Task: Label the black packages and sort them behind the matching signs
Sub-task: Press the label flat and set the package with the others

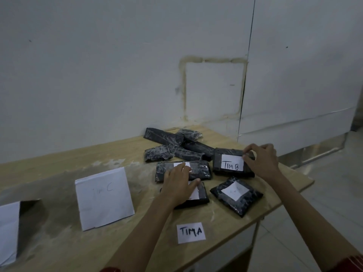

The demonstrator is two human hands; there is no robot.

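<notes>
Several black wrapped packages lie on the wooden table (117, 154). My right hand (261, 161) pinches the right edge of a white "TIM B" label (231, 164) on a black package (218, 160). My left hand (179, 185) lies flat across two labelled packages, one behind it (200, 169) and one under it (202, 195). Another labelled package (236, 195) sits to the right. A loose "TIM A" label (191, 232) lies near the front edge. An unlabelled pile (172, 146) sits at the back.
A folded white paper sign reading "TIM C" (104, 197) stands at the left. Part of another paper sign (9, 230) shows at the far left edge. A white wall rises right behind the table. Tiled floor lies to the right.
</notes>
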